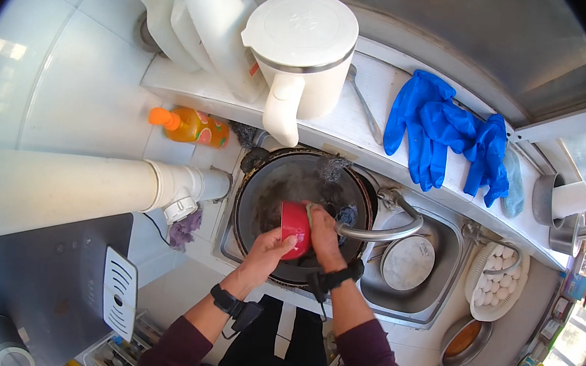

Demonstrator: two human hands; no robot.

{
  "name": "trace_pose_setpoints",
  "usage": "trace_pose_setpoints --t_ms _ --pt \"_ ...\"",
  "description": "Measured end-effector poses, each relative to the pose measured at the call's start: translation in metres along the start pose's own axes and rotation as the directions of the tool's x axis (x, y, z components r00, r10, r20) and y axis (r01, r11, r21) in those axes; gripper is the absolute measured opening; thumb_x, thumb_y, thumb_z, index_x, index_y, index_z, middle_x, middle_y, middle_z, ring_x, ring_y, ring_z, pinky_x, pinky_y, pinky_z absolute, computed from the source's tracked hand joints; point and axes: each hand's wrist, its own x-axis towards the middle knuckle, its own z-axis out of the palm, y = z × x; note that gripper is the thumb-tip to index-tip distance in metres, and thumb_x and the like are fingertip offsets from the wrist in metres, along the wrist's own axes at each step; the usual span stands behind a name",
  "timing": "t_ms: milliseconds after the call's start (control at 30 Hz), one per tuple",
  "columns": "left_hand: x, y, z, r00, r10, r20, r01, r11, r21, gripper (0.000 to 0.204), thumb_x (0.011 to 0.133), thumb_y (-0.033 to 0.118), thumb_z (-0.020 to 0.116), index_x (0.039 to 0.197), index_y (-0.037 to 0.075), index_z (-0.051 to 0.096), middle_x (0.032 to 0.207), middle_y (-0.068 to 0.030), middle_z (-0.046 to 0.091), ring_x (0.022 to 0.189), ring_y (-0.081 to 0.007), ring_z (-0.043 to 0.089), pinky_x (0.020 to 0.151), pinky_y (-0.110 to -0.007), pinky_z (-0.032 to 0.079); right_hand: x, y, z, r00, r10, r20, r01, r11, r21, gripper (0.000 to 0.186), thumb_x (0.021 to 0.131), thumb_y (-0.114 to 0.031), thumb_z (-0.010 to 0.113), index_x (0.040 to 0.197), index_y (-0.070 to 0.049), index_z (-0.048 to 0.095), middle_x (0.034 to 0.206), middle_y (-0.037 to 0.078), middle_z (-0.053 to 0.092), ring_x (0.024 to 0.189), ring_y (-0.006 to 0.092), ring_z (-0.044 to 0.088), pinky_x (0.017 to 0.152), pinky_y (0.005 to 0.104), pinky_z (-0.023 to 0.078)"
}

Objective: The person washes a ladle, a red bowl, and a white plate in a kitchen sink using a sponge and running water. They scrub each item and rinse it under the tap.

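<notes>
My left hand [268, 252] grips a red bowl [291, 223] from the lower left, tilted over a large dark, worn pan [256, 204] in the left sink basin. My right hand [324, 237] is closed on a small pale green cloth or pad [309, 218] pressed to the bowl's right side. A curved metal faucet [382, 230] reaches over the pan beside my right hand. Dark water or residue and a steel scourer [331, 167] show at the pan; what lies beneath the bowl is partly hidden.
A shelf [372, 76] holds a white pitcher [300, 34], spray bottle [210, 26], spoon and blue gloves [425, 119]. Around are an orange bottle [197, 127], a large pipe [58, 191], a right basin with plate [407, 263], an egg basket [500, 282] and a bowl of orange liquid [463, 343].
</notes>
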Motion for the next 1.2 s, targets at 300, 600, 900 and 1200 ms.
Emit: trace_pose_setpoints --t_ms 300,600,900,1200 --pt "-0.001 -0.018 0.002 0.998 0.066 -0.014 -0.067 0.951 -0.302 0.037 0.11 0.026 0.06 0.136 0.0 0.063 0.124 -0.0056 0.071 0.111 -0.0133 0.066 0.101 -0.032 0.052 -0.044 0.028 -0.007 0.951 0.287 0.114 -0.303 0.795 0.526 0.051 0.108 -0.03 0.056 0.154 -0.009 0.048 0.146 0.009 0.06 0.129 0.0229 0.061 0.109 0.0397 0.049" --pt "0.005 -0.008 -0.029 0.996 0.029 0.086 0.013 0.892 -0.453 0.04 0.111 0.028 0.058 0.14 0.001 0.058 0.129 -0.0084 0.07 0.117 -0.0177 0.067 0.104 -0.036 0.052 -0.043 0.027 -0.022 0.879 0.224 0.422 -0.449 0.69 0.568 0.071 0.106 -0.018 0.065 0.167 -0.019 0.03 0.159 0.003 0.047 0.144 0.0281 0.049 0.113 0.0602 0.044" --pt "-0.002 0.003 -0.029 0.992 0.081 0.101 -0.04 0.934 -0.356 0.037 0.111 0.025 0.058 0.14 0.001 0.059 0.127 -0.0064 0.07 0.114 -0.0148 0.067 0.102 -0.033 0.052 -0.01 0.061 0.003 0.938 0.348 0.007 -0.326 0.872 0.366 0.04 0.109 -0.025 0.06 0.146 -0.011 0.057 0.137 0.01 0.066 0.12 0.0258 0.066 0.099 0.045 0.055" --pt "0.01 -0.016 -0.036 0.989 0.139 -0.06 -0.135 0.989 0.059 0.03 0.109 0.018 0.062 0.133 0.0 0.065 0.12 -0.0024 0.072 0.106 -0.0083 0.064 0.097 -0.026 0.051 0.031 0.082 -0.031 0.898 -0.28 -0.338 0.042 0.822 -0.568 0.034 0.096 -0.007 0.067 0.129 0.0 0.067 0.118 0.021 0.072 0.109 0.0345 0.07 0.094 0.0435 0.054"
